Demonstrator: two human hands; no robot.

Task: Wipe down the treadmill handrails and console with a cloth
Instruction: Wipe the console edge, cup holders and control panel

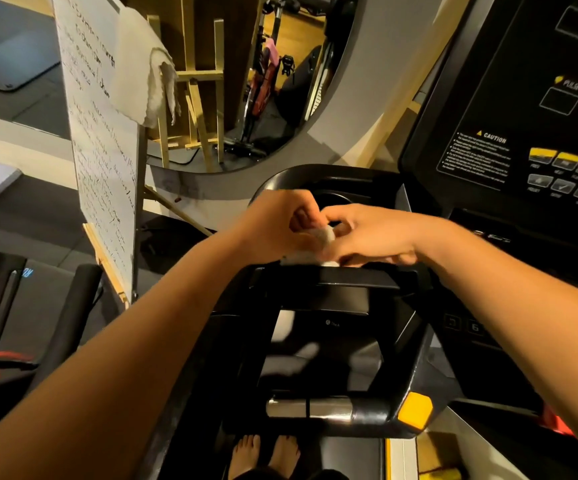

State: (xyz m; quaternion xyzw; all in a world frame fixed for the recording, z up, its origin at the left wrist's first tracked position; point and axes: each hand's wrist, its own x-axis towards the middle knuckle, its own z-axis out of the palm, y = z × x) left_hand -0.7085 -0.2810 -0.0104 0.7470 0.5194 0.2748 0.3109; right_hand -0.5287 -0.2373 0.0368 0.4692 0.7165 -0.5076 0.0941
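Observation:
Both of my hands meet over the left side of the black treadmill. A small white cloth (322,237) is bunched between them, partly hidden by fingers, its lower edge resting on a black crossbar (343,277). My left hand (280,223) pinches the cloth from the left. My right hand (367,237) grips it from the right. The console (509,109), with a caution label and yellow and grey buttons, rises at the upper right. A handrail with a silver pulse sensor (310,408) and a yellow end cap (415,410) lies below my arms.
A whiteboard (100,140) on a wooden easel stands close on the left, with another white cloth (142,71) draped over its top. An oval mirror (246,81) behind it reflects exercise bikes. A cup holder (336,195) sits just beyond my hands. My bare feet (263,455) stand on the belt.

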